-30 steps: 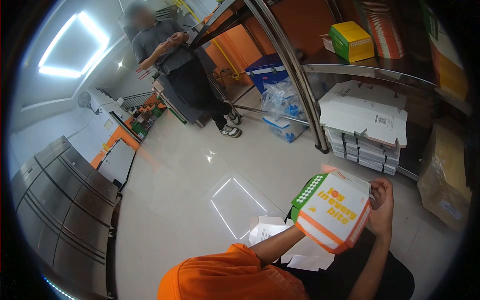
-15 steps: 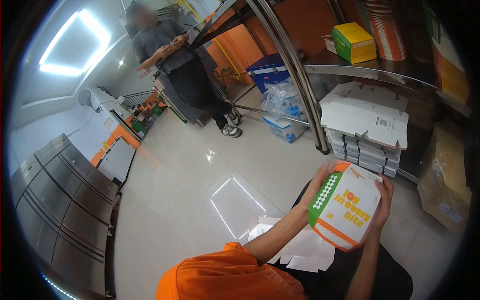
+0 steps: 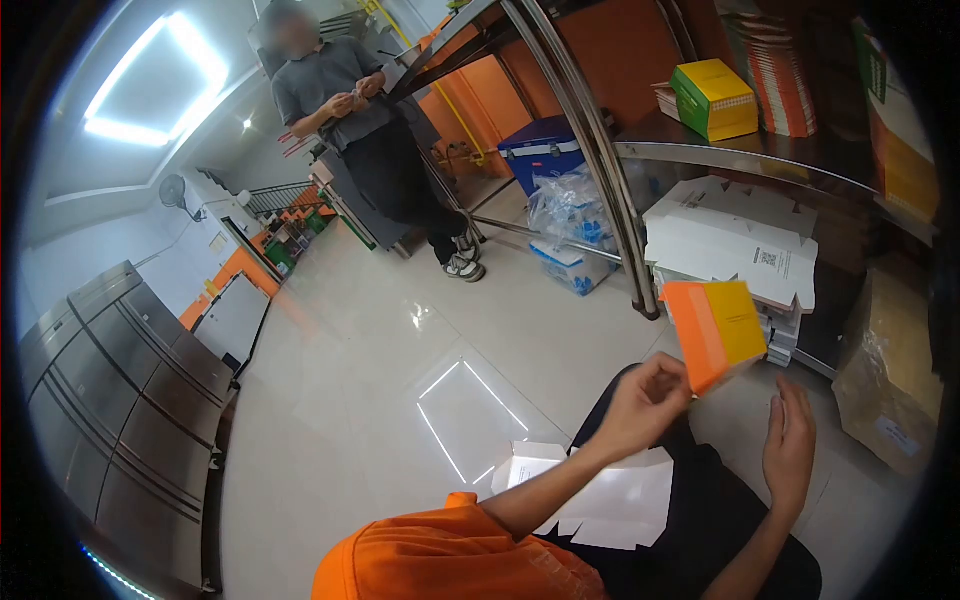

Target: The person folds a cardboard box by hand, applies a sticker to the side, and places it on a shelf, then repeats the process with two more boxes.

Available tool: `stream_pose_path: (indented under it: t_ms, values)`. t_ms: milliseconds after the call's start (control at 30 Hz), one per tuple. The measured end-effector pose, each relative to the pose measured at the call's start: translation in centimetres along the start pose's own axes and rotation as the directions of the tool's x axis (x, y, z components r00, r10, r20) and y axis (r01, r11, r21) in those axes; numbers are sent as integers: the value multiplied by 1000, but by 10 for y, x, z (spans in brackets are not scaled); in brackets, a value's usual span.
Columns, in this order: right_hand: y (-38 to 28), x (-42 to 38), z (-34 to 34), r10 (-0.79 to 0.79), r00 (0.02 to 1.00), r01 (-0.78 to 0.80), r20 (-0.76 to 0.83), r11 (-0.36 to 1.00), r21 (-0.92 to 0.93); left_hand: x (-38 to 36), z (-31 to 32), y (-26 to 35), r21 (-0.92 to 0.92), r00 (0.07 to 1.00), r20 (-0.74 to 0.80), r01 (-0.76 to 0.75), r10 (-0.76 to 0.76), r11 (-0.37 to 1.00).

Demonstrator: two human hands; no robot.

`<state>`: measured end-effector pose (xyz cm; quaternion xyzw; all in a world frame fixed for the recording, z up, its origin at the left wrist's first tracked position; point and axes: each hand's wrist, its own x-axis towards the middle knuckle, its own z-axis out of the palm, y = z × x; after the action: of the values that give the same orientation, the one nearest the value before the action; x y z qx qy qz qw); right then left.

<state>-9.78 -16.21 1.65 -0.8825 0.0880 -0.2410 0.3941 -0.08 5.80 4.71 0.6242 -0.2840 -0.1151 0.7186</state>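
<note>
A folded box [image 3: 715, 335] with orange and yellow faces is tilted in front of the stack of flat cartons. My left hand [image 3: 655, 400] pinches it at its lower left corner. Just right of and below the box, my right hand [image 3: 790, 440] is off it, fingers extended, holding nothing. On my lap lies a flat white carton sheet [image 3: 625, 495] with cut flaps, partly hidden behind my left forearm.
Flat white cartons [image 3: 735, 240] are stacked under a metal shelf [image 3: 760, 163]. A yellow and green box [image 3: 715, 98] stands on it. A wrapped brown package [image 3: 890, 370] is at right. A blue cooler [image 3: 540, 150] and a standing person [image 3: 370, 130] are farther back.
The box has turned from its white printed face to its orange and yellow sides and moved up a little. My right hand has let go of it and opened.
</note>
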Motion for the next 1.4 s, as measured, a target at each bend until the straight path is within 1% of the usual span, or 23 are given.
stream_pose_path:
  t_ms: [33,100,200,300,367,467,533,567,600,633,700,733,767,800,833,900,967,1000,1033,1100,1167,1267,1400]
  values:
    - [-16,-1,-2,-1,1000,1,-1,1000,1,-1,8,-2,43,999,34,-42,41,998]
    - [-59,-9,-1,-29,970,138,-240,883,449,-10,38,-2,-10,997,65,32,-31,999]
    - [-69,-14,5,-106,974,167,-202,935,314,-19,64,-28,-32,994,37,105,-104,994]
    - [-64,-13,4,-108,982,138,-157,971,197,-16,74,-51,-35,999,25,38,-37,999]
    - [-66,-13,-6,-135,985,154,-109,969,195,-12,71,-66,178,997,57,-65,56,982]
    - [-52,-13,-16,-162,985,168,-52,974,149,-3,73,-58,325,977,120,-205,175,923]
    - [-40,-9,-12,-238,965,251,-109,960,127,-1,71,-59,268,981,77,-192,177,944]
    - [-25,-12,-13,-293,942,309,-164,947,87,1,66,-54,108,994,16,106,-108,988]
    - [-24,-12,-8,-392,877,389,-277,919,-70,2,66,-51,141,996,-83,53,-42,989]
    - [-28,-13,-9,-391,861,372,-325,920,-121,3,52,-42,602,996,23,52,-82,796]
    - [-19,-14,-1,-411,827,421,-383,905,-64,6,67,-21,411,980,-75,200,-186,889]
    - [-14,-11,3,-409,834,392,-371,912,-126,12,61,-42,137,988,-81,139,-128,981]
    - [-11,-12,0,-428,817,377,-387,904,-203,12,86,-23,94,983,-124,149,-136,984]
    - [-3,-11,4,-345,869,305,-355,938,-163,24,67,-48,8,998,57,38,-38,999]
    - [0,-12,-2,-378,871,321,-314,921,-218,23,81,-33,109,993,64,94,-101,990]
    - [10,-14,2,-318,898,259,-306,941,-219,30,83,-43,-34,982,57,182,-180,983]
    - [10,-14,9,-280,909,269,-309,960,-77,33,70,-48,-96,976,155,167,-151,981]
    - [3,-18,1,-215,952,222,-217,975,7,32,69,-45,-106,976,155,171,-153,980]
    - [3,-17,1,-220,953,223,-207,975,-10,32,71,-40,-110,978,166,148,-129,983]
    - [2,-13,4,-226,931,263,-287,960,98,35,75,-42,-145,981,171,115,-90,983]
    - [6,-10,-4,-211,932,260,-296,956,138,44,77,-50,-232,970,148,225,-195,946]
    - [10,-10,-11,-68,911,211,-407,924,318,53,93,-57,-262,956,246,225,-160,939]
    - [16,-8,-17,-3,884,182,-468,923,338,58,110,-57,-281,930,308,288,-198,915]
